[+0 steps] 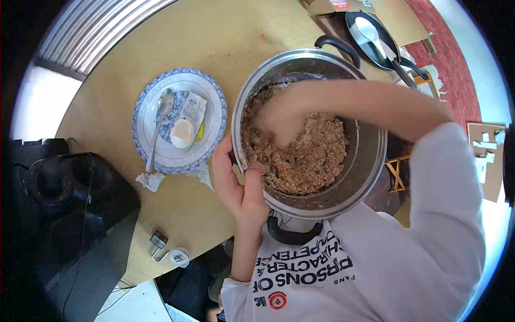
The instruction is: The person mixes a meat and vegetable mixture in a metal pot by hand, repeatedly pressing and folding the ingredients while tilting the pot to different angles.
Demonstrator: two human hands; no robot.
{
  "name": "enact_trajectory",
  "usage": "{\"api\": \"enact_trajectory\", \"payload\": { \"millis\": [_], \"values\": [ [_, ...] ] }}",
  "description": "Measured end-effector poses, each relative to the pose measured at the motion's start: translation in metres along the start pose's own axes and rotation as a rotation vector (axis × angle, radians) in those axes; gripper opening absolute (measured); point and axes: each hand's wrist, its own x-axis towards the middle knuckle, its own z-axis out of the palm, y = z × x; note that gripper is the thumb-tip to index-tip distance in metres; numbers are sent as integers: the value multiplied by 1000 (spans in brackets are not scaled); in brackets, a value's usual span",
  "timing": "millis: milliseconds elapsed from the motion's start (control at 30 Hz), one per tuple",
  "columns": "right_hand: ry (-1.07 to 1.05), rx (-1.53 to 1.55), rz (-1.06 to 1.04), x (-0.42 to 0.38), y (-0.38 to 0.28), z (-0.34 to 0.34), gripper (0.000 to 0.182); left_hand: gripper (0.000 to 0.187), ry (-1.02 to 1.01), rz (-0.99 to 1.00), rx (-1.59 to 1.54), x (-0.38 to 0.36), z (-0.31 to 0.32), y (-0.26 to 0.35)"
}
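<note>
A large steel pot (378, 161) with black handles is close in front of my white shirt, over the table's edge. My left hand (244, 188) grips its left rim, thumb over the edge and the other fingers around the outside. Inside lies a crumbly brown minced mixture (316, 161), spread over much of the bottom. My right hand (284, 115) reaches down into it from the right; motion smears the hand and its fingers are hidden.
Left of the pot, a blue-rimmed plate (140, 140) bears a spoon (160, 123), an eggshell (182, 133) and an opened packet (194, 110). Crumpled tissue (150, 181), a padlock (158, 244) and a small lidded cup (179, 257) lie nearby. A black speaker-like box (102, 209) stands left; a frying pan (357, 24) sits back right.
</note>
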Motion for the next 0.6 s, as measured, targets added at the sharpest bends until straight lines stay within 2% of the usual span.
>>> {"api": "enact_trajectory", "payload": {
  "millis": [33,100,133,167,267,300,433,467,533,600],
  "values": [
    [-107,-12,62,33,4,13,41,47,-5,2,1,-1,1,0],
    [-123,-41,57,53,25,31,42,47,13,4,5,-1,0,1],
    [-147,-58,56,50,26,37,42,47,12,0,6,-3,0,1],
    [-102,-52,-46,22,20,29,42,47,8,12,7,-2,0,1],
    [-74,14,-48,-23,-23,-18,41,47,20,26,10,1,0,-1],
    [-23,33,-91,17,-15,3,40,47,13,22,22,0,-1,-1],
    [-60,152,-52,50,-8,36,43,47,27,-3,3,0,0,0],
    [-63,168,-54,53,3,53,43,47,18,-3,1,-1,-1,1],
    [-231,154,-22,10,-1,29,44,47,21,19,-15,4,3,0],
    [-211,63,-30,11,-22,28,42,47,46,-7,-30,2,3,1]
  ]
}}
